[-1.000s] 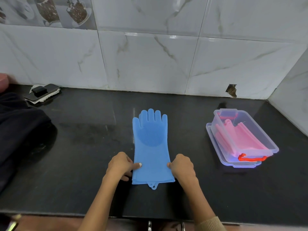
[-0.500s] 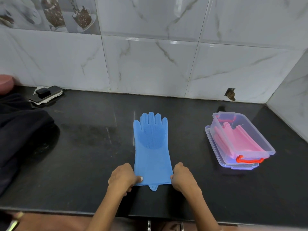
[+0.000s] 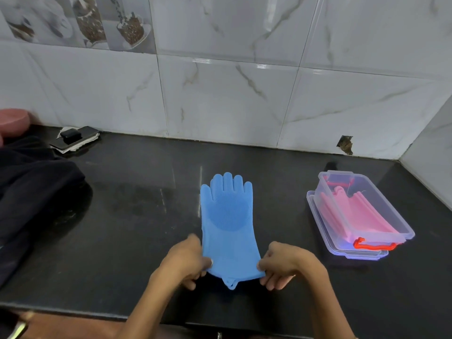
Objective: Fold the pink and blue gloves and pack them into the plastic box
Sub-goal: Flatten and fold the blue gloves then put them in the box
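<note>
A blue silicone glove [image 3: 228, 223] lies flat on the black counter, fingers pointing at the wall, cuff nearest me. My left hand [image 3: 184, 261] pinches the cuff's left corner and my right hand [image 3: 285, 264] pinches its right corner, lifting the cuff edge slightly. To the right stands a clear plastic box [image 3: 391, 211] with a red handle, sitting in its own lid. A folded pink glove [image 3: 359, 216] lies inside the box.
Dark cloth [image 3: 31, 199] is heaped on the counter's left side. A phone on a cloth [image 3: 73, 139] lies at the back left by the tiled wall. The counter's front edge [image 3: 97, 311] runs just below my wrists.
My hands slid down from the glove's lower sides to the cuff corners and now grip them. The cuff edge has risen a little off the counter.
</note>
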The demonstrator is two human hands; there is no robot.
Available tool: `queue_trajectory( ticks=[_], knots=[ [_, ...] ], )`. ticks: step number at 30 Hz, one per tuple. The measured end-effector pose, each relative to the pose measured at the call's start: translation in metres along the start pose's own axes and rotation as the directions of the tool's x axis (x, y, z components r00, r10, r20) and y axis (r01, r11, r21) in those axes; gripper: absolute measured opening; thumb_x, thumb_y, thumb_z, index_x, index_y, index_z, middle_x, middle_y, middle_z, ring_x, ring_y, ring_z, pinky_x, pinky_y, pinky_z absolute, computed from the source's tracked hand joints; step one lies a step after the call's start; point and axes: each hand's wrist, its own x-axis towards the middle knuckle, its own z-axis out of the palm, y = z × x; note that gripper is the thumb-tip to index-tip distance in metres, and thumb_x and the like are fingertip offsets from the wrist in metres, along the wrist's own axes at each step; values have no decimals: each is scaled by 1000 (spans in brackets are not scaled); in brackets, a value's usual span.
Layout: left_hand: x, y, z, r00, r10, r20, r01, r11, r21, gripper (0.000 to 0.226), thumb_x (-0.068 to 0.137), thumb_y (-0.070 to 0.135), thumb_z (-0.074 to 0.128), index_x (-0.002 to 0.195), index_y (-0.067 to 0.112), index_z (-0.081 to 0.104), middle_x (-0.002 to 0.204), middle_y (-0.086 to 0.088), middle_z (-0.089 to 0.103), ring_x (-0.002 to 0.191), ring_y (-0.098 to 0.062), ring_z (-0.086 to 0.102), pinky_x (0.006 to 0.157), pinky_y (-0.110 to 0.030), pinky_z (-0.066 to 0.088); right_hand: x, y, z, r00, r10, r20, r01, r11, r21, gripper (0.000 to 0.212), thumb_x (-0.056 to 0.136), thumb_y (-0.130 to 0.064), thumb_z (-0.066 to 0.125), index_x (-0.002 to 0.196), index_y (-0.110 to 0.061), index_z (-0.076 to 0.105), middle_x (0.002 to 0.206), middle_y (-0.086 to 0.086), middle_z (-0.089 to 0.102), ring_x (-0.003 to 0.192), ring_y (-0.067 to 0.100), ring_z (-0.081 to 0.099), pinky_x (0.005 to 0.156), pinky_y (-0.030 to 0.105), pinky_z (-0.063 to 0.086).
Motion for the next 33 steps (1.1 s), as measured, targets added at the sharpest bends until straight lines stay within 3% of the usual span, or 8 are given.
queue_trajectory(
  ticks=[5,12,16,21,24,28,30,33],
  knots=[
    [8,26,-29,948,243,-204,-291,922,-256,13,89,18,61,87,22,48,64,-1,59,38,-7,48,42,-23,49,-3,-8,-37,944,-219,-245,283,922,264,18,92,-8,50,92,-26,49,66,0,63,47,8,52,42,18,44],
    [48,58,-82,949,261,-178,-316,782,-537,19,84,23,70,90,5,65,66,-1,61,37,-4,51,45,-22,54,22,-37,-105,887,-326,-326,441,806,395,23,91,-34,58,85,-15,70,66,-6,71,52,1,63,56,16,56],
    [94,70,-99,958,257,-126,-285,820,-497,16,86,11,67,101,4,65,65,-6,57,40,-3,53,48,-20,54,64,-49,-133,905,-325,-273,410,836,364,14,86,-20,68,94,-9,71,73,0,69,63,4,64,66,18,57],
    [157,67,-91,930,228,-289,-318,894,-316,12,91,18,63,87,10,70,62,0,57,47,-7,49,49,-22,42,125,-53,-140,911,-244,-333,358,869,342,13,94,-20,55,94,-12,65,71,-3,59,56,8,48,63,19,46],
    [180,59,-81,909,232,-345,-328,910,-252,10,87,25,66,86,18,73,81,0,70,74,-13,62,72,-27,48,152,-45,-129,861,-214,-461,362,895,260,11,92,-30,56,92,-23,65,70,-11,56,60,2,50,59,17,40],
    [193,49,-67,885,190,-425,-319,912,-257,9,86,27,67,78,31,69,84,17,65,81,-4,62,69,-21,48,165,-39,-102,732,-179,-657,425,874,235,14,90,-41,57,94,-28,61,73,-13,57,67,4,54,58,18,38],
    [192,47,-61,862,149,-484,-307,914,-265,9,86,29,66,95,30,68,100,10,63,86,-8,61,79,-27,50,162,-39,-95,725,-113,-679,405,868,287,28,90,-50,52,107,-27,54,84,-16,59,76,1,57,60,16,38],
    [182,42,-52,852,8,-524,-162,955,-249,49,85,44,62,127,20,53,122,-1,55,99,-16,57,82,-30,44,152,-30,-91,849,-100,-518,280,918,282,48,86,-62,47,118,-26,48,92,-16,59,77,0,57,59,18,40]
  ],
)
